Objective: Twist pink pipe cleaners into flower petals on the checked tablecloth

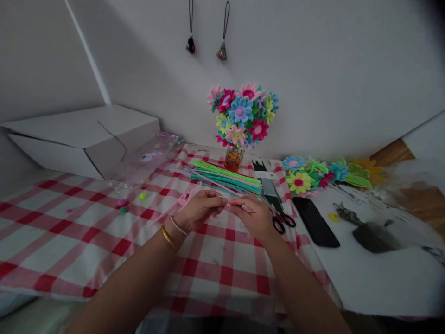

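- Fuzz seems to coat the pink strips (183, 199), thin and bent into loose loops just beyond the left hand (203, 208).
- Left thumb and forefinger pinch together, nearly meeting the pinching fingers of the right hand (253, 214); a small pink piece (228, 203) shows at their tips, too small and blurred to make out its shape.
- Smooth, rounded metal forms the gold bangle (167, 237) on the left wrist, beside a slim pale band (178, 226).
- Straight, soft-looking stems in lime, teal and pink make up the bundle (227, 177) behind both hands, which hide part of its near edge.
- Scissors (283, 223) with black loop handles lie just beside the right hand, near a flat packet of dark green sticks (267, 180).
- Plush petals, rounded and layered, crowd the bouquet (241, 113) in an amber-toned glass vase (233, 158); more fuzzy flowers (299, 182) lie to the right.
- Red and white checks cover the creased tablecloth (139, 250), dotted at left with small round pom-poms (123, 210).
- Crinkled clear plastic bag (148, 157) rests against a white box (79, 139).
- Glossy black phone (315, 221) lies flat beyond the scissors.
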Motion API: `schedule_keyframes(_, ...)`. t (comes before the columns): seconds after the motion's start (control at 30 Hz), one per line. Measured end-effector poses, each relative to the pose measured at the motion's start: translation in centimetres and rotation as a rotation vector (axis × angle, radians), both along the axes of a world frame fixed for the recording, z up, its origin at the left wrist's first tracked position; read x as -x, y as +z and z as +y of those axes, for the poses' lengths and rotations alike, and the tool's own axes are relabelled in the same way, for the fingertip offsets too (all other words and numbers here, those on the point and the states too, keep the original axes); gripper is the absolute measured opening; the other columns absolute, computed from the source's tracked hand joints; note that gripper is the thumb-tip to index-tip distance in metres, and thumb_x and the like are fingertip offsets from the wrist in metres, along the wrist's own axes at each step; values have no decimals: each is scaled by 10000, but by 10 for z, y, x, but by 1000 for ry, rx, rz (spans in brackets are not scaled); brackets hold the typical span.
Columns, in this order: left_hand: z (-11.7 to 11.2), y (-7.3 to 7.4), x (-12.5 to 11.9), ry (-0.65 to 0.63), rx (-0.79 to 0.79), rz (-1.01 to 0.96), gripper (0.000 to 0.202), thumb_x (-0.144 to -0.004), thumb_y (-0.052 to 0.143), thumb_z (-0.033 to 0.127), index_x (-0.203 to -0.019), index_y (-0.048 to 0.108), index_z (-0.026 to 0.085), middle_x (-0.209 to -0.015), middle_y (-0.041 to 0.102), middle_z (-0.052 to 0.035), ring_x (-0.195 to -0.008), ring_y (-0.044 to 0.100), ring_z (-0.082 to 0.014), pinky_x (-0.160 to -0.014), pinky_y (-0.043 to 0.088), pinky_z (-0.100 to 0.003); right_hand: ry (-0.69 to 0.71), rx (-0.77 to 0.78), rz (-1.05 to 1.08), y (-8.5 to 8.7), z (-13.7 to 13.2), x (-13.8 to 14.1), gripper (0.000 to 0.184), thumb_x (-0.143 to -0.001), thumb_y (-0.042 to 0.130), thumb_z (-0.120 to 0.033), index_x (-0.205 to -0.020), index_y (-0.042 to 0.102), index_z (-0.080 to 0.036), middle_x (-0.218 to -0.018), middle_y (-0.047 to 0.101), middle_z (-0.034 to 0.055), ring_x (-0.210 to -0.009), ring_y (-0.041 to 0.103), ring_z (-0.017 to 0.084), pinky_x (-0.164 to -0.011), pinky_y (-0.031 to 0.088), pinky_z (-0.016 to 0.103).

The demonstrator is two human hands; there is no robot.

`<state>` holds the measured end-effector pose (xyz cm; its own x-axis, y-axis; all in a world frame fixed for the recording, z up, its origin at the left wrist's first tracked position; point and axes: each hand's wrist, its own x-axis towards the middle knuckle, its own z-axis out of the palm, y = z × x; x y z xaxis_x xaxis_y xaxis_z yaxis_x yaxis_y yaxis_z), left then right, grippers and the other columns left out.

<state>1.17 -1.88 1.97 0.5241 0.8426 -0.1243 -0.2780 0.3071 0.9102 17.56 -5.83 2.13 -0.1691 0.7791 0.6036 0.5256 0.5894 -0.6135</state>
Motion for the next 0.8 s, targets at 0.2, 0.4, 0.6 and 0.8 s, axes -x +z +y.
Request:
schedule_keyframes(0.2,-2,4,1,13,-56,40,161,-602,686,250,-609,593,119,-468,497,28,-421,418,-51,-416,297,-189,4,202,66,-9,-1,6,161,-764,558,-351,-758,632,-208,-670,624,3,-612,558,127,-567,431,244)
schedule_keyframes(0.4,-3,4,0,2,-40,-6,156,-631,666,263,-618,597,124,-497,510,22,-426,419,-49,-419,298,-192,-45,-84,13,-10,0,4,149,-723,619,-303,-851,635,-228,-780,637,29,-763,570,164,-723,442,303)
schedule_keyframes(0.6,-4,3,-1,15,-60,16,164,-628,667,264,-604,587,123,-490,508,22,-421,415,-47,-411,290,-186,-18,-173,19,-11,0,5,72,-737,608,-236,-804,633,-230,-751,649,27,-728,580,158,-719,449,317)
schedule_keyframes(0.8,-4,4,1,38,-186,54,171,-631,666,263,-587,571,129,-439,470,38,-402,407,-50,-411,306,-191,-61,-118,19,-13,-2,9,70,-753,588,-262,-764,617,-200,-676,602,26,-670,556,145,-644,444,279)
